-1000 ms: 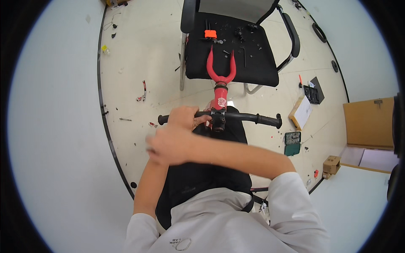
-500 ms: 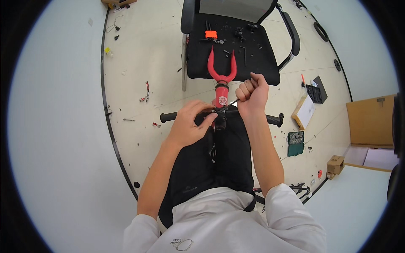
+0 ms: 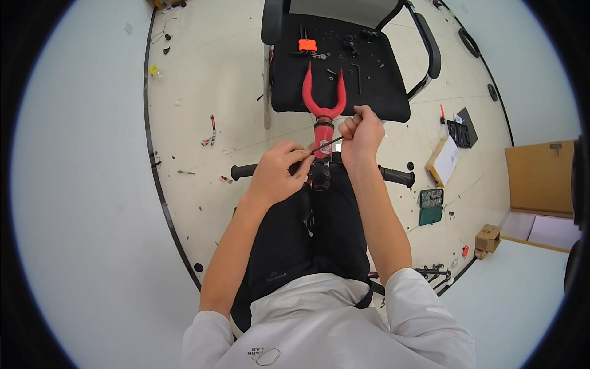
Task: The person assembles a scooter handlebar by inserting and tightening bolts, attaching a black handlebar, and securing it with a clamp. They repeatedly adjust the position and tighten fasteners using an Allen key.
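My right hand [image 3: 364, 135] is closed in a fist around one end of a thin black hex key [image 3: 327, 144], which slants down to the left. At the key's other end, the thumb and fingers of my left hand [image 3: 276, 174] pinch its tip; whether a small bolt sits there too is hidden. Just below the key is a black handlebar stem [image 3: 319, 176], resting between my thighs. A black handlebar [image 3: 396, 176] runs crosswise through it. From the stem a red bicycle fork [image 3: 324, 111] points away from me, its two prongs over the chair seat.
A black office chair [image 3: 387, 101] stands ahead, carrying an orange block [image 3: 307, 45], another hex key [image 3: 357, 79] and small metal parts. On the floor at right lie a white-topped box [image 3: 444, 161], a green case [image 3: 431, 206] and a black tool case [image 3: 458, 133].
Both hands have lifted the hex key from the stem, moving slightly away from me. Its tip now lies up and left of the stem, whose top is more exposed.
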A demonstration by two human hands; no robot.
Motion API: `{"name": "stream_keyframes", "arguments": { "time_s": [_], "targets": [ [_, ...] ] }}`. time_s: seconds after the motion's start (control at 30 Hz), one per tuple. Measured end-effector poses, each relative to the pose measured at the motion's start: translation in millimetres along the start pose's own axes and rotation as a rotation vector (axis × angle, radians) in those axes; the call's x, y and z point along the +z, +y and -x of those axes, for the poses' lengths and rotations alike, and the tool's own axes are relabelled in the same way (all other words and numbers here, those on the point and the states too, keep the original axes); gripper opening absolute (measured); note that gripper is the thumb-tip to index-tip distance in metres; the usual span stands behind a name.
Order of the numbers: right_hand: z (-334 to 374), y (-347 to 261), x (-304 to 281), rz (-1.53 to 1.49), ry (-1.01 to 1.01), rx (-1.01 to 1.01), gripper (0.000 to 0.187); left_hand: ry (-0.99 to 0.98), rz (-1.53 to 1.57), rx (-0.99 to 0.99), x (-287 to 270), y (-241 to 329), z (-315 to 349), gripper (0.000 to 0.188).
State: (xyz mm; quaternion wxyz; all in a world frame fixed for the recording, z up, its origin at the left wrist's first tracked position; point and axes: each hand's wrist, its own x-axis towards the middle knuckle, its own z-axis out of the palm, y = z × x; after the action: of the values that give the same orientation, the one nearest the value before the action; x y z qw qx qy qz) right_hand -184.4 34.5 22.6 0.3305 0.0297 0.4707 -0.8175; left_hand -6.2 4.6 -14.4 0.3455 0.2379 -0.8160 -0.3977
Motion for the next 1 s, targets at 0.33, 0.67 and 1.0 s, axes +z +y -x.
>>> {"name": "stream_keyframes", "arguments": {
  "time_s": [0.33, 0.67, 1.0],
  "targets": [
    [1.4, 6.2, -1.5, 0.075, 0.069, -0.032, 0.019, -0.029, 0.261, -0.203, -5.5, -1.1, -8.9, 0.012],
    [-0.9, 2.6, -15.2, 0.100, -0.121, 0.057, 0.027, -0.081, 0.159, -0.143, -11.2, 3.8, -16.1, 0.010],
    [-24.7, 1.6, -16.6, 0.249, -0.113, 0.310, 0.029, -0.219, 0.164, -0.178, -17.3, 4.9, -20.3, 0.013]
  ]
}}
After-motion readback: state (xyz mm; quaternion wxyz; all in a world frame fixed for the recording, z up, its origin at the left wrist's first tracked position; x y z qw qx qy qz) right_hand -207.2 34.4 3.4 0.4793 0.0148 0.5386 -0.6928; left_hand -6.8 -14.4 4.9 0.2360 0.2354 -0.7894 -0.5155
